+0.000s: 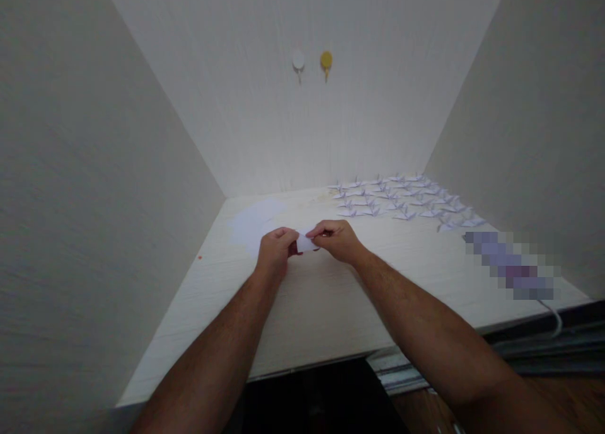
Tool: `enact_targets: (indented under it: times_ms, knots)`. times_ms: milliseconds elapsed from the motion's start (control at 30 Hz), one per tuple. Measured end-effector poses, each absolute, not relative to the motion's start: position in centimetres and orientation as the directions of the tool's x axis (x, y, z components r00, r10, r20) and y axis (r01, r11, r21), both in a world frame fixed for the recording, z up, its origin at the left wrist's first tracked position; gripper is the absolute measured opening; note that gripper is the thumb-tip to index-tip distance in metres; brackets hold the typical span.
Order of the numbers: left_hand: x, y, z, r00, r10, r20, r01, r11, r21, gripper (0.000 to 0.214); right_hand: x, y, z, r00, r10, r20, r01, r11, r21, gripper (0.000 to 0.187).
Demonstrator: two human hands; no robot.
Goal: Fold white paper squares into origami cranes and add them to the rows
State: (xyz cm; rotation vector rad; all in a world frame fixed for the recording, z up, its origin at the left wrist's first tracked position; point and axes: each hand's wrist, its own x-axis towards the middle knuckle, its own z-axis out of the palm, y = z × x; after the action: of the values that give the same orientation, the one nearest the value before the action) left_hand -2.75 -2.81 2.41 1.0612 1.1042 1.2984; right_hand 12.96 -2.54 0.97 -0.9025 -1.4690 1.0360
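Both of my hands meet over the middle of a pale wooden desk (pixel 331 308). My left hand (pixel 274 248) and my right hand (pixel 336 240) are closed in pinches on the two ends of a small folded piece of white paper (pixel 306 243), held just above the desk top. Most of the paper is hidden by my fingers. Behind my left hand lies a stack of flat pale paper sheets (pixel 253 223).
Several folded paper cranes (pixel 401 199) stand in rows at the back right of the desk. A blurred-out object (pixel 513 264) with a white cable lies at the right edge. Two round hooks, white (pixel 298 60) and yellow (pixel 326 60), hang on the back wall. Walls close in on both sides.
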Motion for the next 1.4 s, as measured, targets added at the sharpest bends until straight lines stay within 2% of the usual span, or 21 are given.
enact_targets:
  times_ms: [200, 367, 533, 767, 933, 1400]
  knots:
    - [-2.7, -3.0, 2.5, -0.01, 0.999, -0.048, -0.208, 0.045, 0.977, 0.013, 13.1, -2.6, 1.1, -0.145, 0.917, 0.372, 0.067, 0.385, -0.921, 0.016]
    - [-2.9, -3.0, 2.5, 0.087, 0.995, -0.059, -0.258, 0.079, 0.963, 0.017, 13.3, -2.7, 1.1, -0.141, 0.905, 0.401, 0.148, 0.419, -0.896, 0.018]
    - [-3.0, -2.8, 2.3, 0.052, 0.996, -0.065, -0.161, 0.073, 0.984, 0.02, 13.3, -2.7, 0.9, -0.165, 0.889, 0.426, 0.167, 0.451, -0.877, 0.018]
    - [-3.2, -2.3, 1.7, 0.017, 1.0, 0.008, -0.08, -0.006, 0.997, 0.022, 13.3, -2.7, 1.9, -0.144, 0.967, 0.209, -0.065, 0.202, -0.977, 0.018]
    - [-3.1, -2.4, 1.8, 0.008, 1.0, 0.023, -0.052, -0.023, 0.998, 0.022, 13.4, -2.4, 1.7, -0.129, 0.979, 0.155, -0.051, 0.15, -0.987, 0.018]
    - [-3.3, -2.2, 1.3, -0.012, 0.998, 0.059, 0.017, -0.058, 0.998, 0.022, 13.3, -2.2, 1.3, -0.117, 0.982, 0.148, 0.022, 0.151, -0.988, 0.016]
